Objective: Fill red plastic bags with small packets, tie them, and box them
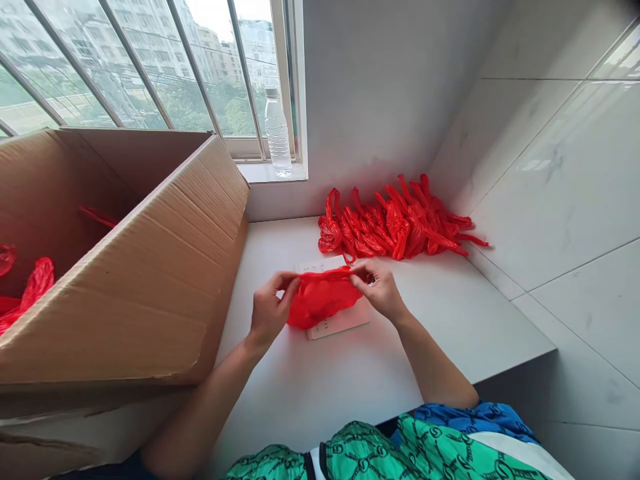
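Note:
A red plastic bag [323, 299] is stretched between my two hands over the white table. My left hand [273, 303] pinches its left upper corner, and my right hand [380, 287] pinches the right upper corner. Beneath the bag lies a pale card or booklet [343, 325] with small dark marks, partly covered. Behind my hands, a heap of knotted red plastic bags [400, 220] rests against the wall, loops and tails sticking up.
A large open cardboard box [165, 267] stands at the left, with more red bags [35, 287] inside. On the windowsill is a clear water bottle [278, 133]. Tiled wall [565, 167] bounds the table [480, 313] on the right.

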A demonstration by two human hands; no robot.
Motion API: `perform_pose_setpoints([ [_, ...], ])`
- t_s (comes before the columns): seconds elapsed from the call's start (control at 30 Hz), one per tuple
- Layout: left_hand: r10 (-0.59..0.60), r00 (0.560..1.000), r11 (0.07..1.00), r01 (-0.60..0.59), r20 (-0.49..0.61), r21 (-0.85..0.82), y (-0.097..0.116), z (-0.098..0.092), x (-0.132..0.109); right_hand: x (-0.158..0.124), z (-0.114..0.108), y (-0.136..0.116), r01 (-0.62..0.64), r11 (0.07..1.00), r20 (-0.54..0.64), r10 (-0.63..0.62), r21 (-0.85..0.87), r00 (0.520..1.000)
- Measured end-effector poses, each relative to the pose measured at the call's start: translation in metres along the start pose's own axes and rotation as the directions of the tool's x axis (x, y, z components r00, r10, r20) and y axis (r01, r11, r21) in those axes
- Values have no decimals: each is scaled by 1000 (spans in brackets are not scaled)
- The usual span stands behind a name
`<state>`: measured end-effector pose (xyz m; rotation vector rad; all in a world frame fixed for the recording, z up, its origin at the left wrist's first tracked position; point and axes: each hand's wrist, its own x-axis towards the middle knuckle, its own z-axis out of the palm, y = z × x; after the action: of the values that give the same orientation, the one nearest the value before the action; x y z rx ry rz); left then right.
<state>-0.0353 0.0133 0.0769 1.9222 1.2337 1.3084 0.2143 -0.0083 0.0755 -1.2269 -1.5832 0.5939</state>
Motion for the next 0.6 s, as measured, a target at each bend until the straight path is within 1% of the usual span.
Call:
perform_pose_setpoints([
  [0.03, -74, 996, 996, 70, -59, -63, -1, -5, 0, 1, -4, 2, -35, 999, -60, 38, 39, 997],
  [0.07, -126, 987, 987, 114, -100, -118, -1, -9, -1, 2, -7, 2, -53, 996, -97, 60, 71, 993],
  [0.1, -143, 983, 979, 123, -117, -162, 0, -13, -1, 3, -8, 1, -59, 993, -105, 69, 100, 992],
  [0.13, -125, 987, 977, 104, -105, -189, 4, -16, -2, 3, -9, -1, -59, 991, -91, 70, 122, 993],
  [0.17, -75, 995, 980, 61, -67, -188, 9, -18, -3, 2, -7, -4, -58, 990, -67, 67, 132, 996],
  [0.2, -3, 1000, 988, 2, -8, -153, 15, -19, -4, 1, -5, -8, -58, 989, -44, 64, 132, 997],
  [0.23, 79, 994, 993, -73, 70, -87, 23, -20, -5, -1, -2, -12, -60, 990, -27, 64, 126, 998],
  [0.27, 159, 975, 987, -162, 153, 2, 30, -19, -5, -2, 1, -15, -62, 991, -17, 64, 118, 998],
  [0.3, 226, 947, 962, -254, 228, 99, 36, -19, -4, -3, 3, -18, -63, 991, -17, 65, 114, 998],
  [0.33, 278, 919, 924, -335, 281, 181, 40, -18, -3, -3, 4, -19, -62, 991, -36, 66, 116, 997],
  [0.37, 314, 900, 889, -391, 302, 239, 43, -19, -2, -3, 3, -18, -59, 991, -78, 69, 124, 995],
  [0.4, 331, 900, 874, -406, 285, 266, 44, -20, -1, -1, -1, -16, -57, 989, -139, 76, 136, 987],
  [0.43, 325, 918, 888, -378, 226, 261, 43, -22, 1, 0, -5, -13, -58, 987, -211, 90, 151, 973],
  [0.47, 288, 947, 923, -313, 139, 223, 42, -25, 2, 2, -11, -10, -58, 984, -280, 104, 166, 954],
  [0.5, 227, 973, 961, -231, 47, 149, 40, -29, 2, 4, -18, -7, -54, 983, -338, 112, 176, 935],
  [0.53, 156, 987, 987, -155, -33, 46, 38, -33, 2, 5, -24, -6, -43, 983, -380, 108, 176, 919],
  [0.57, 93, 992, 993, -99, -83, -69, 37, -37, 1, 5, -30, -7, -22, 987, -412, 86, 159, 907],
  [0.6, 53, 994, 982, -70, -98, -175, 36, -40, 0, 4, -34, -11, 14, 993, -448, 41, 119, 893],
])
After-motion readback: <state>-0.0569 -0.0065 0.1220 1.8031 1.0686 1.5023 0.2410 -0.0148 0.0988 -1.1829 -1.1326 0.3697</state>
